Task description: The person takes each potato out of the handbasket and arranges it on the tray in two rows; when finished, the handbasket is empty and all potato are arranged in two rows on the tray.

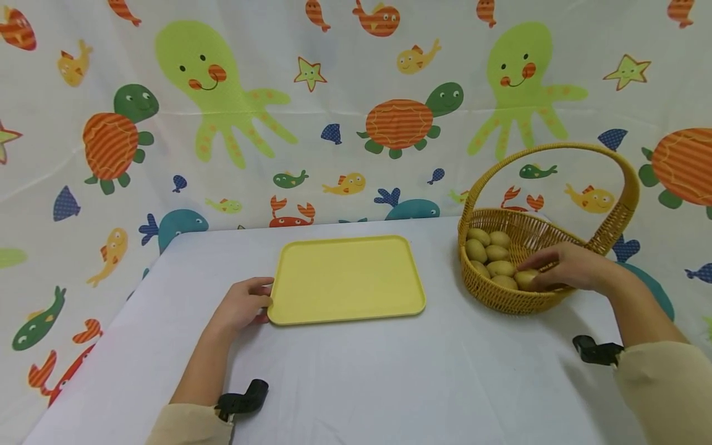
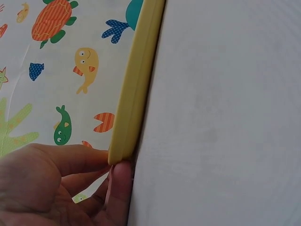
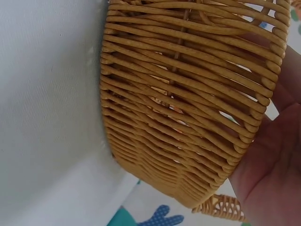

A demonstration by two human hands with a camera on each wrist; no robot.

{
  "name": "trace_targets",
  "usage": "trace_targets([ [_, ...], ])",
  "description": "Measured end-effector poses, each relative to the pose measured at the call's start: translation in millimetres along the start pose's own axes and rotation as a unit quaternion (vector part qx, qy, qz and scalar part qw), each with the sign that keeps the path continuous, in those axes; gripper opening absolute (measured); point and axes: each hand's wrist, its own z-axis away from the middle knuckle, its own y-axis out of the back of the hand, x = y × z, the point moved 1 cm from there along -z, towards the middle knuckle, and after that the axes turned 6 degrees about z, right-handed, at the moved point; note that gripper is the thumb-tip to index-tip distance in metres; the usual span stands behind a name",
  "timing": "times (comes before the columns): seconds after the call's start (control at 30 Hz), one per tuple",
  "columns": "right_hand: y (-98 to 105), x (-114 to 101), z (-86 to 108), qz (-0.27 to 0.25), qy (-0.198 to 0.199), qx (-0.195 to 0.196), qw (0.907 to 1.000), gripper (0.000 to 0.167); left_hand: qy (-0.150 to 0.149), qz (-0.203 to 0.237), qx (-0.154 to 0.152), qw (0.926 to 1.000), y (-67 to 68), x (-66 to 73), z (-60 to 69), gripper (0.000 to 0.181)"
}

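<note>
A yellow rectangular tray [image 1: 347, 281] lies flat on the white table. My left hand [image 1: 245, 303] holds its near left corner; in the left wrist view the thumb [image 2: 80, 158] meets the rim and another fingertip [image 2: 121, 181] presses the corner close to the table. On the right stands a wicker basket [image 1: 514, 301] with a tall handle, holding several brownish oval kiwis [image 1: 497, 253]. My right hand [image 1: 573, 267] reaches inside over the near rim, its fingers and thumb around one kiwi [image 1: 525, 279]. The right wrist view shows mostly the basket's woven side [image 3: 183, 99], which hides the fingertips.
The basket handle [image 1: 556, 147] arches over the basket, above the right hand. A white curtain [image 1: 345, 68] printed with sea animals hangs behind the table's far edge. White tabletop [image 1: 445, 371] lies between the tray and the basket and in front of both.
</note>
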Motion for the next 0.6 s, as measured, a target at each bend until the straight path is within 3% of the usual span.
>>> trace_targets([
  [0.23, 0.5, 3.9, 4.7, 0.010, 0.004, 0.024, 0.9996, 0.044, -0.002, 0.008, -0.005, 1.0000, -2.3, -0.1, -1.1, 0.058],
  [0.6, 0.7, 4.4, 9.0, -0.052, -0.008, 0.062, 0.9967, 0.057, 0.007, 0.010, -0.002, 0.9999, -0.5, 0.3, -0.9, 0.058],
])
